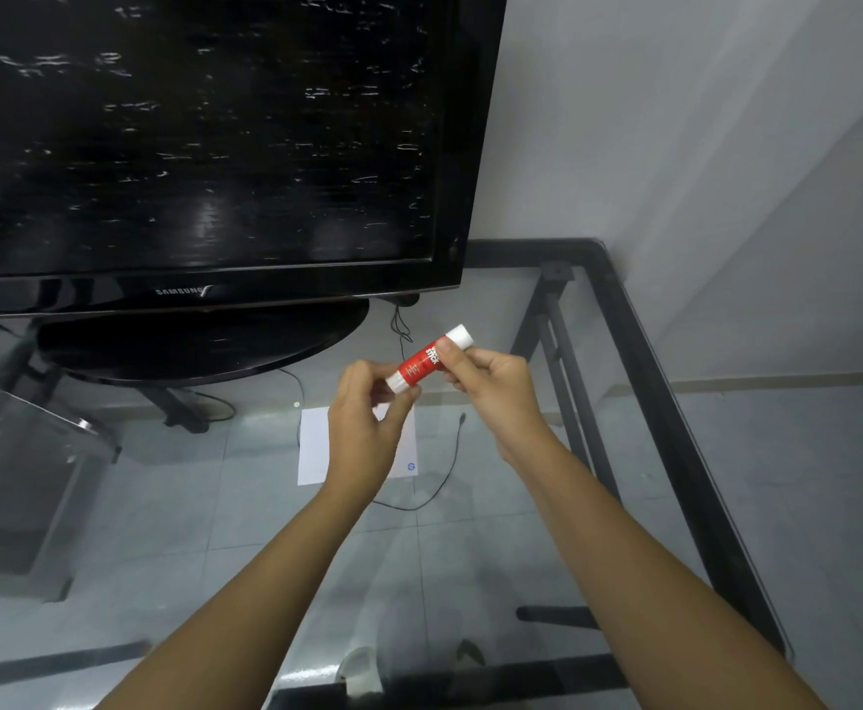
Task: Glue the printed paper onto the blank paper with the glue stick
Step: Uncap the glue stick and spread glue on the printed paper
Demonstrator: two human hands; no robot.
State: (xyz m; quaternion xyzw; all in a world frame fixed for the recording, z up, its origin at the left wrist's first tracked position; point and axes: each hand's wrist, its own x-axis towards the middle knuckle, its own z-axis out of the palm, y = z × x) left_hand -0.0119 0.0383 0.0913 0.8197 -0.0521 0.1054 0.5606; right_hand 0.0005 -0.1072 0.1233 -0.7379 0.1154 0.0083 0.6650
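Note:
A red glue stick (425,360) with white ends is held in the air above the glass table, tilted up to the right. My right hand (491,389) grips its red body near the upper end. My left hand (365,427) pinches the lower white end with fingertips. Below the hands a white sheet of paper (313,443) lies flat on the glass, partly hidden by my left hand. A small blue logo (411,467) shows at its near right corner. Whether this sheet is the printed or the blank one, I cannot tell.
A large black television (204,146) on an oval stand (204,345) fills the back left. The glass table's black metal frame (639,381) runs along the right edge. A thin black cable (439,484) trails near the paper. A tiled floor shows through the glass.

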